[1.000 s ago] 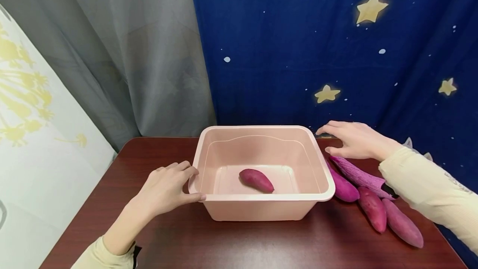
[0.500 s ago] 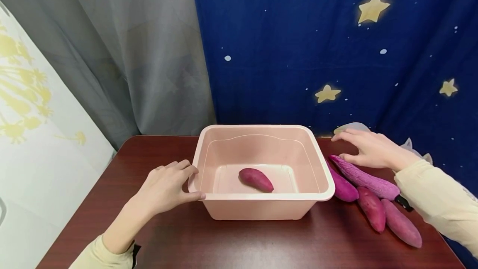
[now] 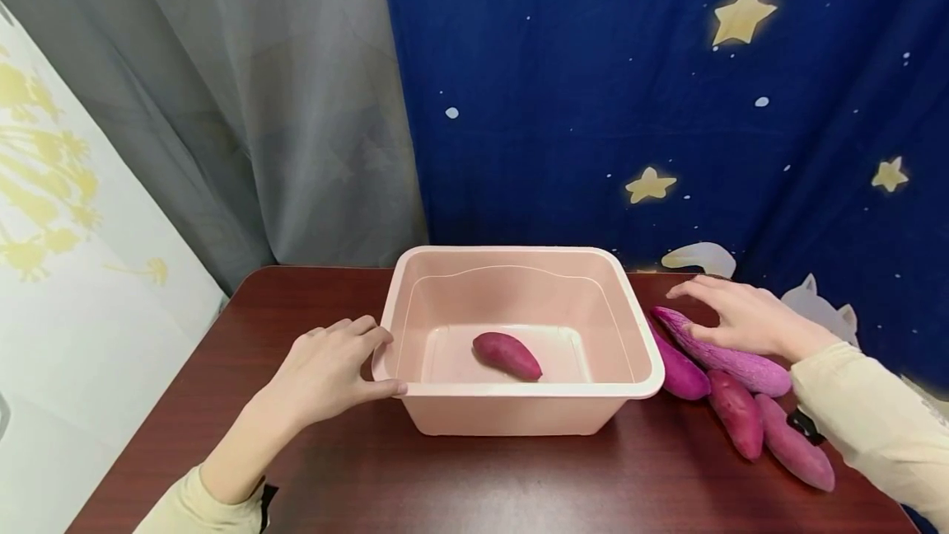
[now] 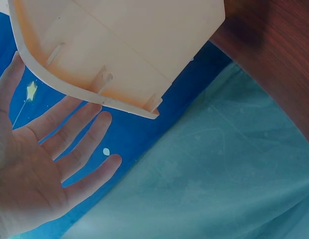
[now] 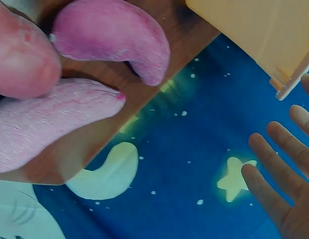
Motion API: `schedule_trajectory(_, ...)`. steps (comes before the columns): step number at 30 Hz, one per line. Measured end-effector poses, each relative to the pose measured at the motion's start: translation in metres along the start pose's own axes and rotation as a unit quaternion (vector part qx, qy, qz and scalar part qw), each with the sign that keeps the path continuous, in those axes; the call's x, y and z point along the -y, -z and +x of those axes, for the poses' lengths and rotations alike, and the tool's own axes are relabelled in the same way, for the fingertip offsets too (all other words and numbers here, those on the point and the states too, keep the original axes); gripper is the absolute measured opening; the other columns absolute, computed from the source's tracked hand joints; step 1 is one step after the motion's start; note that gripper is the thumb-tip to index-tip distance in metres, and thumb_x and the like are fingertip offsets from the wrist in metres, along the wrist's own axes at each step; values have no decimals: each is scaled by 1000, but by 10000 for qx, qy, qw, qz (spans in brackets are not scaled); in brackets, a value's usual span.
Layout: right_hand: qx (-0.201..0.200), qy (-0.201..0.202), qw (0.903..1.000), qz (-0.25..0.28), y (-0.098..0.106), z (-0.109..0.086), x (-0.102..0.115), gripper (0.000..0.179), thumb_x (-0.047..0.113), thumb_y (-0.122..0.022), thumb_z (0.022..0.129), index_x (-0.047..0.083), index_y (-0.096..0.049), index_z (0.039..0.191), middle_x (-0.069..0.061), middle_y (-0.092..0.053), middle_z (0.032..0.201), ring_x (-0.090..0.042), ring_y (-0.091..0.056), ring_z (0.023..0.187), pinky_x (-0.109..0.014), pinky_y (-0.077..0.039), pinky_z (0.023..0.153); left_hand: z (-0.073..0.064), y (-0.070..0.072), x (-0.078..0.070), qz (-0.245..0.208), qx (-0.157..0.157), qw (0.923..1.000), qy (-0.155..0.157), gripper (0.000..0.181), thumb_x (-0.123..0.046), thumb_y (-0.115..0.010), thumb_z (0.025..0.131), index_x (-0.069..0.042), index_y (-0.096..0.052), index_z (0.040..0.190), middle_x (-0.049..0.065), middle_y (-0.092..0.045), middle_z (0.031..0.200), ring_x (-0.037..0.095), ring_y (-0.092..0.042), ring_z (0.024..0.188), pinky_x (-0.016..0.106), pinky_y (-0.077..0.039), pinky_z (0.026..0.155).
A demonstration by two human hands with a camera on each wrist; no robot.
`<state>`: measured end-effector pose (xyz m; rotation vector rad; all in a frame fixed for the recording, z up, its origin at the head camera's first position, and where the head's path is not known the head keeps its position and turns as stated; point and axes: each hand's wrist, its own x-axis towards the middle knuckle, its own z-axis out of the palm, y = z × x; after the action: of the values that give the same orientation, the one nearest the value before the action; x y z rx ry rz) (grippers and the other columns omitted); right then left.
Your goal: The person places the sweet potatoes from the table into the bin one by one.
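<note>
Nearest, a cream sleeve (image 3: 189, 511) with a black band (image 3: 268, 504) at its cuff came in at the lower left of the frame, and the reddish-brown tabletop (image 3: 482, 484) filled the bottom. At the lower right, two sweet potatoes lay side by side on it, the outer one (image 3: 799, 452) slanting toward the corner and the inner one (image 3: 737, 417) just beside it. The right sleeve (image 3: 871, 414) reached in from the right edge, above the outer one.

A pale pink basin (image 3: 519, 391) stood upright in the middle, with a single sweet potato (image 3: 507, 356) lying on its floor. The left hand (image 3: 329, 373) was at the basin's left side, its thumb on the front left corner of the rim and its fingers spread; the left wrist view showed them straight and fanned along the lip.

Right of the basin lay a magenta eggplant (image 3: 684, 375), partly hidden by the rim, and next to it a longer, streaked eggplant (image 3: 730, 363). The right hand (image 3: 749, 316) was over the streaked one, fingers loosely spread and holding nothing; whether the thumb touched its skin I could not fairly tell.

Farthest back, a grey curtain (image 3: 326, 105) hung at the upper left and a dark blue curtain (image 3: 563, 105) with yellow stars at the upper right.
</note>
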<state>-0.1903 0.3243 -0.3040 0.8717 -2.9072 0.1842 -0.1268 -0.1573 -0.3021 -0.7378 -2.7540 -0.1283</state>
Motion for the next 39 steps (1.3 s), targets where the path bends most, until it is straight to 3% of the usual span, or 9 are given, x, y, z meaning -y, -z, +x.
schedule_trajectory(6, 60, -14, 9998, 195, -17, -12, -8, 42, 26, -67, 74, 14, -54, 111, -2, -55, 103, -20, -54, 88, -45, -45, 68, 0, 1, 0, -17, 2, 10000, -29, 44, -55, -67, 62, -17, -58, 83, -11, -41, 70, 8, -41, 57, 27, -34, 47)
schedule_trajectory(19, 106, -391, 9989, 223, -42, -27, -18, 48, 31, -69, 71, 13, -53, 113, -5, -55, 102, -25, -54, 89, -47, -44, 69, -1, 1, -1, -10, -4, 10000, -16, 45, -55, -67, 63, -17, -59, 85, -11, -43, 71, 9, -42, 58, 28, -35, 48)
schedule_trajectory(29, 255, -611, 9973, 329, -60, -20, -17, 55, 31, -72, 70, 11, -52, 116, -14, -53, 111, -32, -52, 97, -53, -42, 71, -1, 4, -2, -7, 58, 10000, -3, 45, -56, -66, 63, -17, -58, 84, -11, -41, 69, 9, -42, 58, 27, -33, 46)
schedule_trajectory(39, 173, -507, 9983, 228, -82, -10, -21, 60, 30, -74, 66, 10, -51, 117, -18, -49, 116, -35, -50, 99, -54, -42, 68, -1, 2, -2, -15, 15, 10000, -52, 43, -55, -67, 63, -17, -56, 81, -11, -39, 68, 8, -41, 57, 26, -32, 46)
